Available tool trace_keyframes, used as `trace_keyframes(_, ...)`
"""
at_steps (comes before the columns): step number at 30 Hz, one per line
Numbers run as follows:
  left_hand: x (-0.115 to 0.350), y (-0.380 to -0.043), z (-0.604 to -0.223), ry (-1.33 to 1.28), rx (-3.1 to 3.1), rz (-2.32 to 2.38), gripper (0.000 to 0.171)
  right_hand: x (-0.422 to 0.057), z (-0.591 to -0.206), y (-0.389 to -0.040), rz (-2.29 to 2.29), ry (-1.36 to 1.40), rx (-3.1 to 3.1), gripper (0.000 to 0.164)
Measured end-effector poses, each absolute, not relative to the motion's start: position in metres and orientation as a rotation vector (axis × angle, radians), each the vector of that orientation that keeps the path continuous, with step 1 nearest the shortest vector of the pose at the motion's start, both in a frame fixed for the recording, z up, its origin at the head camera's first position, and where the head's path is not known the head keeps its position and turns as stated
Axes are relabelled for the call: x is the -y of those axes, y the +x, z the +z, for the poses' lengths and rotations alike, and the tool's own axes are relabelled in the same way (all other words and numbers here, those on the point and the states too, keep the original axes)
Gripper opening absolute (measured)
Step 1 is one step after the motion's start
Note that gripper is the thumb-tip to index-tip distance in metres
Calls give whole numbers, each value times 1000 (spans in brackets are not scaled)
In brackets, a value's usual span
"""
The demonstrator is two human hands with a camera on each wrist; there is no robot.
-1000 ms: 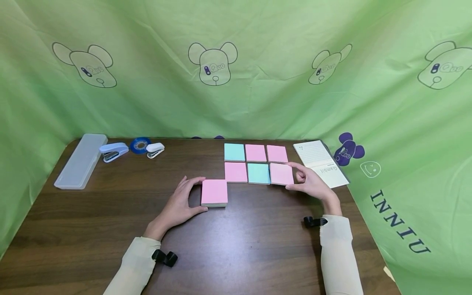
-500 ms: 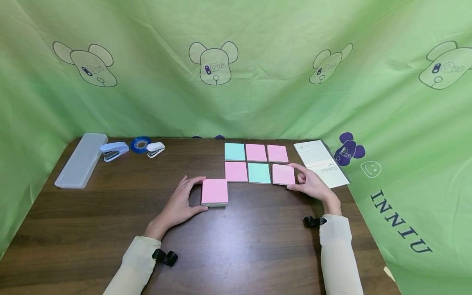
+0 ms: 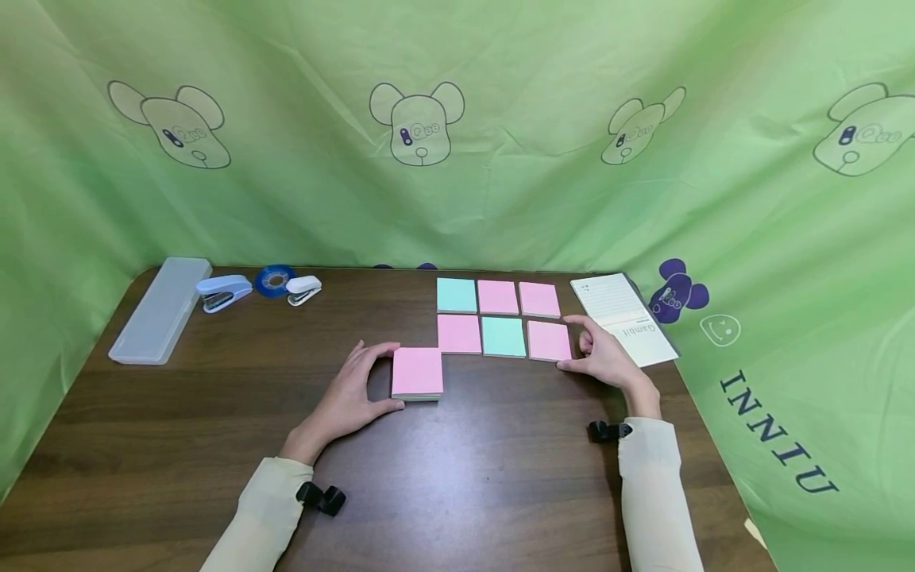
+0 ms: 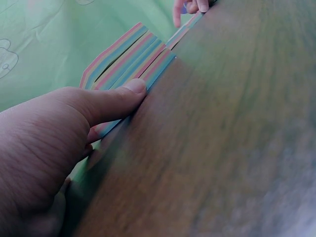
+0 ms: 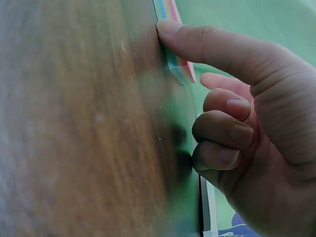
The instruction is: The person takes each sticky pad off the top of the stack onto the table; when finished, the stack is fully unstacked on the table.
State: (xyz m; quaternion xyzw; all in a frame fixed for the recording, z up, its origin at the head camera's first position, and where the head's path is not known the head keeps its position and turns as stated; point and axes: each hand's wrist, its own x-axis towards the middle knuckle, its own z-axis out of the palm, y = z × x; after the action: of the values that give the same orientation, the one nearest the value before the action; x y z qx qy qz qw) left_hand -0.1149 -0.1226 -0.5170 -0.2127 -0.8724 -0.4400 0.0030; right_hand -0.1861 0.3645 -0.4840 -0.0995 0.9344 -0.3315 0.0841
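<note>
L hand, fingers wide, pinching sticky-note stack, R hand, fingers half wide, pinching pink sticky-note pad R of stack

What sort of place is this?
Likely a curtained-off desk workspace, though the room beyond is hidden. A green cartoon-print curtain hangs behind and beside a wood-grain table, and sticky-note pads on top suggest stationery work.
</note>
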Motion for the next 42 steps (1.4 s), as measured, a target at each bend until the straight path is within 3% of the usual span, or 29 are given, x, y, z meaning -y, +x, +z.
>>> trace_keyframes(5, 123, -115, -517, -664, 2738, -1389, 97, -365, -484, -186, -1000, -306, -2789, 75)
trace_keyframes(19, 125, -115, -519, -673, 2716, -1404, 95, -365, -483, -184, -1003, -307, -2802, 74)
trace_keyframes(28, 126, -115, -520, -674, 2713, -1409, 96, -362, -477, -184, -1034, -298, -2789, 84)
trace_keyframes(42, 126, -116, -518, -671, 2731, -1410, 95, -318, -455, -179, -1276, -476, -2731, 74)
